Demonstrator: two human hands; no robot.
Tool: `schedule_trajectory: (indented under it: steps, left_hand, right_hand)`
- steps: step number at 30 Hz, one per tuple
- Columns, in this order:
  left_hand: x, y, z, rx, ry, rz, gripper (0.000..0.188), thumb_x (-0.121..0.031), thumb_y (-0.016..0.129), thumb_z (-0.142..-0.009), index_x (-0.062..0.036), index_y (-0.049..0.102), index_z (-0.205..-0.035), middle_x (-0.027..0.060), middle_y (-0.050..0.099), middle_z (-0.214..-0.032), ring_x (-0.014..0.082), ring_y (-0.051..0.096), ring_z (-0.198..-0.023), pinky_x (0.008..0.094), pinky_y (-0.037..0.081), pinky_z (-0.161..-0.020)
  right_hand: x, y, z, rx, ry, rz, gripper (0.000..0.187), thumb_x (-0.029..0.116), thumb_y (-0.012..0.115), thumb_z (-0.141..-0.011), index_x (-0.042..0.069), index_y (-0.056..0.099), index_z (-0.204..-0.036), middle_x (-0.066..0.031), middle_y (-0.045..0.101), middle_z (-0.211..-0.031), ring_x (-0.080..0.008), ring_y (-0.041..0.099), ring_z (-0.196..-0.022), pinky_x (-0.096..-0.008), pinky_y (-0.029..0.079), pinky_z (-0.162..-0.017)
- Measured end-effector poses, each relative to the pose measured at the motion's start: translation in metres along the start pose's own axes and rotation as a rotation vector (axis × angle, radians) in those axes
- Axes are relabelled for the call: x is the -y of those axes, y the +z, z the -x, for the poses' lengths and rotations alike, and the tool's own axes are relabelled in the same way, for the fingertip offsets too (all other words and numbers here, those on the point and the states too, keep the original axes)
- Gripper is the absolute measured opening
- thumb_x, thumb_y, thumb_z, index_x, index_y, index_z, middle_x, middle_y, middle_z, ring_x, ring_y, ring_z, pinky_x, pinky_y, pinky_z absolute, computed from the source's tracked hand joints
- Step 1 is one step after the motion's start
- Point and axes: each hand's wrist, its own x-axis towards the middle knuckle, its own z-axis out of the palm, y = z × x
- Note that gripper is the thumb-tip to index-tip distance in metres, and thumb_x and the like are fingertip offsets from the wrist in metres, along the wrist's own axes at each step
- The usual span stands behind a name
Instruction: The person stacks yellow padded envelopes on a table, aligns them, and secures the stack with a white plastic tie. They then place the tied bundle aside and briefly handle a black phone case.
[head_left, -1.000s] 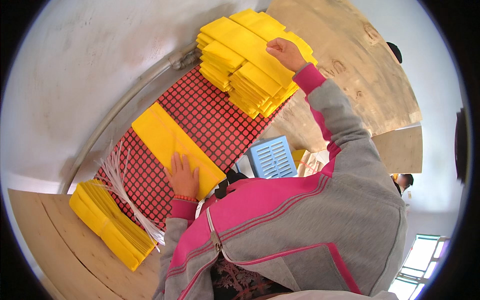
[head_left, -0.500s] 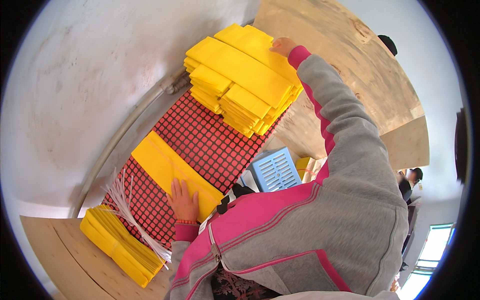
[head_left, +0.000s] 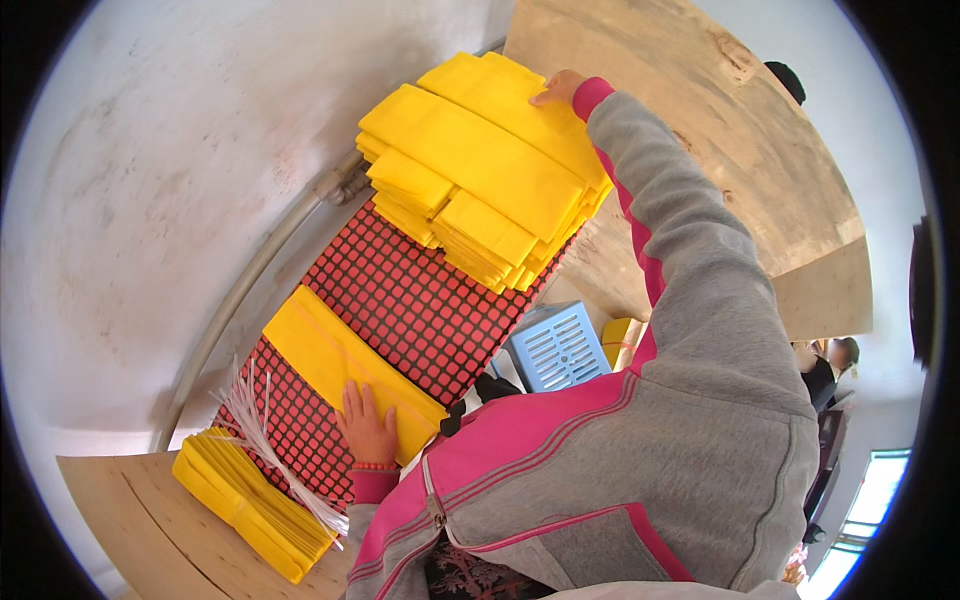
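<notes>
Left hand (head_left: 368,432) is lying flat & open on a yellow paper sheet (head_left: 345,370) in the middle of the red checkered desk (head_left: 420,300). Right hand (head_left: 560,88) is reaching to the far end, fingers open, touching top of the big yellow paper pile (head_left: 485,165). Another yellow bundle (head_left: 250,505) w/ white ties (head_left: 265,440) is sitting near left.

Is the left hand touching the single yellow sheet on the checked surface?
Touching. The head view shows the left hand lying flat, palm down, on the yellow sheet atop the red-and-black checked surface, with no gap under the fingers.
</notes>
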Motion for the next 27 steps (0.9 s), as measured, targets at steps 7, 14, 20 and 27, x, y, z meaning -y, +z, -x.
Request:
schedule_trajectory:
  steps: [7,14,20,27]
  left_hand:
    - [-0.005,-0.001,-0.003,0.03,-0.028,-0.012,0.063,-0.031,0.063,-0.085,-0.0014,0.042,-0.137,0.0195,0.031,-0.15,0.0357,0.028,-0.139,0.0589,0.021,-0.109]
    - [-0.004,-0.001,-0.002,0.02,-0.003,-0.004,0.064,-0.031,0.061,-0.086,-0.0014,0.04,-0.139,0.0201,0.03,-0.15,0.0362,0.029,-0.138,0.0573,0.021,-0.109]
    - [-0.004,-0.001,-0.003,0.024,-0.001,-0.011,0.064,-0.032,0.06,-0.087,-0.001,0.04,-0.139,0.0211,0.029,-0.15,0.0369,0.028,-0.138,0.0575,0.022,-0.109]
    - [0.002,-0.005,0.0,0.026,0.032,0.018,0.064,-0.031,0.061,-0.086,-0.0002,0.04,-0.138,0.0219,0.03,-0.149,0.0375,0.029,-0.138,0.0586,0.022,-0.108]
  right_hand:
    - [-0.003,-0.008,0.013,0.161,0.075,-0.417,0.09,0.063,0.067,-0.071,-0.001,0.051,-0.133,-0.0169,0.057,-0.129,-0.0324,0.054,-0.118,-0.0401,0.041,-0.099]
    - [-0.011,0.003,-0.003,0.179,-0.01,-0.58,0.064,0.042,0.069,-0.081,0.004,0.054,-0.131,-0.01,0.065,-0.115,-0.0222,0.062,-0.101,-0.0351,0.046,-0.091]
    - [-0.014,-0.007,0.015,0.113,-0.081,-0.935,0.045,0.029,0.063,-0.089,0.007,0.056,-0.128,-0.0042,0.066,-0.108,-0.0138,0.064,-0.09,-0.0307,0.051,-0.081]
    - [0.015,-0.031,0.065,0.018,-0.143,-1.172,0.039,0.021,0.061,-0.092,0.004,0.054,-0.127,-0.0054,0.066,-0.108,-0.0115,0.064,-0.091,-0.0276,0.054,-0.079]
